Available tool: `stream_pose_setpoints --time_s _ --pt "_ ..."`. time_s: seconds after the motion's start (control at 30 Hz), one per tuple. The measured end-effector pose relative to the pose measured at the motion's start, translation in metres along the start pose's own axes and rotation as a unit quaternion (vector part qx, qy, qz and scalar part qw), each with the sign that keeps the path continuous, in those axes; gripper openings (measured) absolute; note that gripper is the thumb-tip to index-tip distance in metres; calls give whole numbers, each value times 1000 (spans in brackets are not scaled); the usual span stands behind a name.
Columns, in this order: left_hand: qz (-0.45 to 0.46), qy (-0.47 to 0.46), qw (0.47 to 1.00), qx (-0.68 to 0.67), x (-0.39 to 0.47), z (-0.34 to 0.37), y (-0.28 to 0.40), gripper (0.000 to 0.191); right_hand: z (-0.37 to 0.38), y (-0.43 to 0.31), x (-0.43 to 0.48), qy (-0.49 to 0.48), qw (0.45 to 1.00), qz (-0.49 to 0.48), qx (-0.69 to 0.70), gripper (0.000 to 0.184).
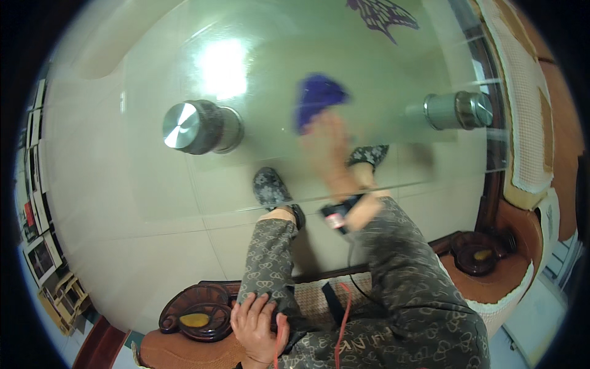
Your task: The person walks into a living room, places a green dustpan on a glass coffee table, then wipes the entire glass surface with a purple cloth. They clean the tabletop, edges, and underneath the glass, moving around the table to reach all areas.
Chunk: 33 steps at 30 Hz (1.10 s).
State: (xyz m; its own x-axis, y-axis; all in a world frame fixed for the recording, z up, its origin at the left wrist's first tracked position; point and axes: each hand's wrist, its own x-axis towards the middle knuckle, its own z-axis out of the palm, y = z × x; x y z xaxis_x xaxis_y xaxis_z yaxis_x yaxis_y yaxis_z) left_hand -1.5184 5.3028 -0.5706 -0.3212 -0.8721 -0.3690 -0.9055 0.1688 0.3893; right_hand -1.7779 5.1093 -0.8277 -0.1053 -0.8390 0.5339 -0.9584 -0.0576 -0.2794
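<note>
A glass tabletop (152, 184) lies before me, clear enough that the floor tiles show through it. On the glass is a crumpled purple cloth (319, 97). My right hand (328, 140), blurred, lies flat with its fingertips on the near end of the cloth; whether the fingers grip it cannot be told. A dark strap with a small device (335, 217) and a cable is round the right wrist. My left hand (259, 325) rests with fingers spread on my left thigh and holds nothing.
Two metal cylindrical table legs (207, 127) stand left and right, the other leg (458, 110) near the sofa. A purple butterfly decal (385, 18) is at the far right of the glass. Carved wooden armrests (198, 313) flank me. Boxes (39, 258) stand at the far left.
</note>
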Motion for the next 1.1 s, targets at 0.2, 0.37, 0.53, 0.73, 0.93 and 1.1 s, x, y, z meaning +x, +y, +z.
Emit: stream_pose_setpoints --time_s 0.2,0.37,0.53,0.73,0.93,1.1 --pt "-14 14 1000 13 1 3 4 21 1 -65 6 -79 991 -45 100 8" --pt "5 30 999 19 -1 6 3 21 -67 98 -34 -57 991 122 18 23" --pt "10 22 999 41 -2 7 5 21 -157 254 -88 -40 967 182 -171 35" --pt "5 22 998 62 -1 7 11 22 -209 333 -65 171 930 327 0 35" --pt "10 23 996 81 -1 7 14 23 -153 312 -48 -10 963 269 -31 30" --pt "8 30 996 84 0 7 13 23 -172 320 -62 152 816 528 182 33"
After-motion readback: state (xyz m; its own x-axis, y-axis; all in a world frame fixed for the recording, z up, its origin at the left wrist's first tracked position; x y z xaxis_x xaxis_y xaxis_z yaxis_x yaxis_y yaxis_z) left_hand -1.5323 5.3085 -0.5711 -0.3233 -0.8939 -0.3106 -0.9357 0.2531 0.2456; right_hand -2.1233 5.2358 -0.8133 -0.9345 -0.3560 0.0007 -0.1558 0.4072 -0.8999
